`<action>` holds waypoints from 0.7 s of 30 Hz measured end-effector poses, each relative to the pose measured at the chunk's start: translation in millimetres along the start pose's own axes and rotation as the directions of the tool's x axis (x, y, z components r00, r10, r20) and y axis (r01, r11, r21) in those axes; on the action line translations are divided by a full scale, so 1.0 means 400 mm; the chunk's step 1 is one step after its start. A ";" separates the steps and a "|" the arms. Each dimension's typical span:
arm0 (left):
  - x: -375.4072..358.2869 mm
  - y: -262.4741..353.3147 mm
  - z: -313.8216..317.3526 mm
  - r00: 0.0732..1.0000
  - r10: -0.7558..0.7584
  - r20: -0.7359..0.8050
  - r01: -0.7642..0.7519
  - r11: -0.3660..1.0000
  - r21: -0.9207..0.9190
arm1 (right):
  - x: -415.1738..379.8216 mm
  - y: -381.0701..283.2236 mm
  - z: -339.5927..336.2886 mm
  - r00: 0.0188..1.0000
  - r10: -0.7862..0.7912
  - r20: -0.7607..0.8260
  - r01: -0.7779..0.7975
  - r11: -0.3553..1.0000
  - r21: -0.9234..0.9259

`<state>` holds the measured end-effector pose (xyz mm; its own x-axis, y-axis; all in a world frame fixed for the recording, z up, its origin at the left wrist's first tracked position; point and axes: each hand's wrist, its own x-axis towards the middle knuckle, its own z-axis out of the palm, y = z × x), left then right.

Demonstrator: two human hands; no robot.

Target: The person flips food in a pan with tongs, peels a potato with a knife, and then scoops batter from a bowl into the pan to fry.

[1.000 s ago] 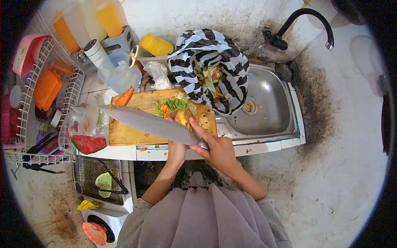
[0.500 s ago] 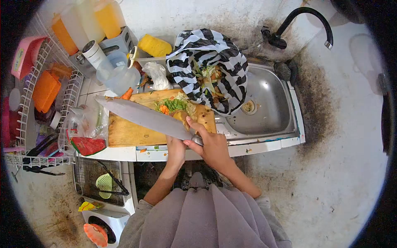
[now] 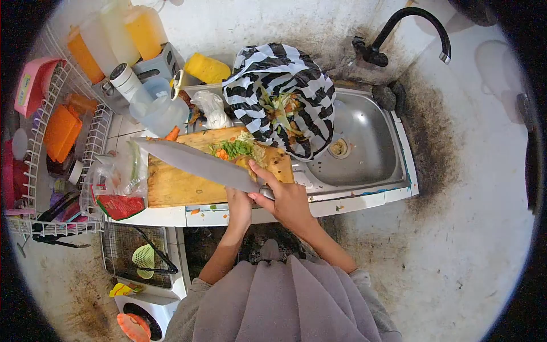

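Head view: potato (image 3: 249, 164) sits between the hands (image 3: 239, 205) (image 3: 289, 200), beside the knife (image 3: 196, 164).

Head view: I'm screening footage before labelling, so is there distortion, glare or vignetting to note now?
Head view: fisheye distortion bows the countertop edge; head view: the corners fall to black; head view: a bright glint sits in the sink basin; head view: the knife blade looks evenly pale, without a harsh highlight.

Black and white bands pattern the bag (image 3: 250, 80) at twelve o'clock; the tap (image 3: 374, 55) towards one is black. The knife (image 3: 199, 162) is silver-grey, the board (image 3: 165, 182) honey-brown (its chopped vegetables (image 3: 238, 149) green and orange). The clothing (image 3: 285, 302) at six is mauve-grey.
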<state>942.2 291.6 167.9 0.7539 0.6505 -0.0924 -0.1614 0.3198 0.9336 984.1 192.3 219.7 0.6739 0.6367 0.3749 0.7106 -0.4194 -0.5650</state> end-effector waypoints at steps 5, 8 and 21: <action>-0.003 0.053 -0.002 0.991 -0.132 0.008 0.132 0.979 -0.157 | 0.006 0.011 -0.022 0.995 -0.032 0.097 0.039 0.997 -0.073; -0.003 0.061 0.000 0.978 -0.207 0.010 0.205 0.953 -0.221 | 0.005 0.006 -0.034 0.988 -0.026 0.154 0.050 0.988 -0.149; -0.002 0.020 0.004 0.990 -0.027 0.137 0.023 0.999 0.029 | 0.017 0.005 -0.057 0.986 0.050 0.161 -0.040 0.997 -0.065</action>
<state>941.4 292.4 175.8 0.8383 0.5409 -0.0691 -0.1255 0.3147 0.9409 994.7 181.0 237.7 0.6674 0.7105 0.2231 0.6946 -0.4859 -0.5305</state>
